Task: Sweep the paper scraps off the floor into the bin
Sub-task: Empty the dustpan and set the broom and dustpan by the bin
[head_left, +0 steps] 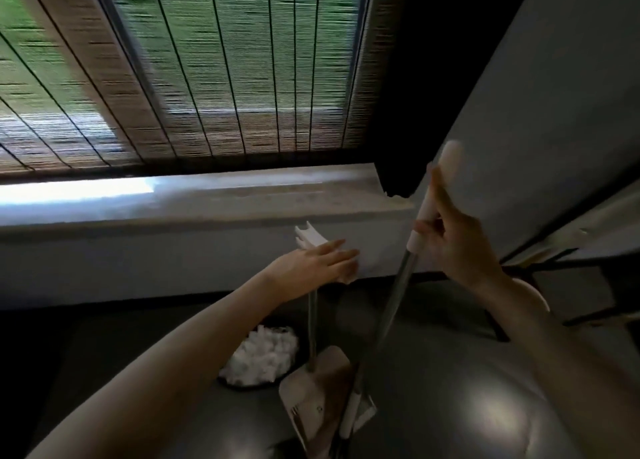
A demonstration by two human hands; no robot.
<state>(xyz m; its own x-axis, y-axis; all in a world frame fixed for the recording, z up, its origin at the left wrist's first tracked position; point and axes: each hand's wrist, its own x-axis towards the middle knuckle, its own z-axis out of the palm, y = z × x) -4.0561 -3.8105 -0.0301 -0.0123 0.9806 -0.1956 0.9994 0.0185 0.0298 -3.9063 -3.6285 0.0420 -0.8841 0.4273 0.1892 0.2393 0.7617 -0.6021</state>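
1. Nearest you, the dustpan (311, 386) sits low over the dark floor (450, 372). Its pole rises almost straight up. The foot of the broom (391, 303) crosses just to the right of the pan, and the broom's pole leans up and to the right.
2. Just beyond the pan and to its left stands the bin (242, 384), heaped with white paper scraps (261, 354). No loose scraps show on the floor in view, and blur hides whether the pan carries any.
3. Your left hand (308, 263) lies over the white top of the dustpan's pole with fingers stretched nearly straight. The thumb is hidden, so you cannot tell whether it clamps.
4. Your right hand (457, 244) is closed round the broom's white grip, with the first finger pointing up along it.
5. The bin lies on the left-hand side, so any tipping probably falls to your left hand, swinging the pan leftward and away from you.
6. Farthest off, the floor's far edge meets the wall under the window ledge (207, 199).
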